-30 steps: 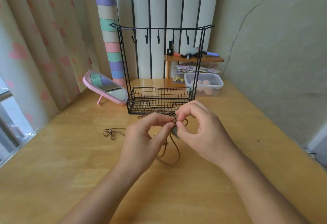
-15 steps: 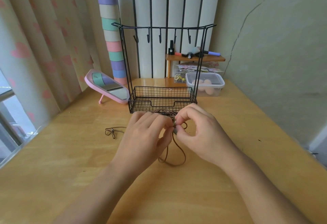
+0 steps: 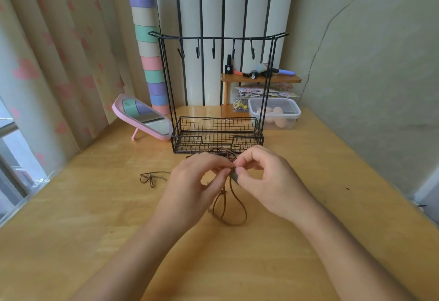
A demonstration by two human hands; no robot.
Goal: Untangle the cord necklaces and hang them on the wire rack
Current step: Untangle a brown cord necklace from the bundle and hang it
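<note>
A tangle of brown cord necklaces (image 3: 234, 208) lies on the wooden table in front of the black wire rack (image 3: 217, 134). My left hand (image 3: 190, 186) and my right hand (image 3: 268, 179) meet over the knot, each pinching cord between thumb and fingers. A dark grey pendant (image 3: 235, 177) shows at my right thumb. Loops of cord trail toward me below the hands and more cord bunches behind them near the rack's basket. One end of cord with a small bow (image 3: 148, 178) lies on the table left of my left hand. The rack's hooks (image 3: 213, 51) are bare.
A pink tilted mirror (image 3: 142, 117) stands left of the rack. Behind the rack on the right are a clear plastic box (image 3: 275, 115) and a small wooden shelf (image 3: 261, 78) with cosmetics. A wall runs along the right, curtains along the left.
My left hand's fingers have shifted on the knot and spread slightly apart again; the hanging cord loop below the hands has swung and changed shape. The hands stay in the same spot.
</note>
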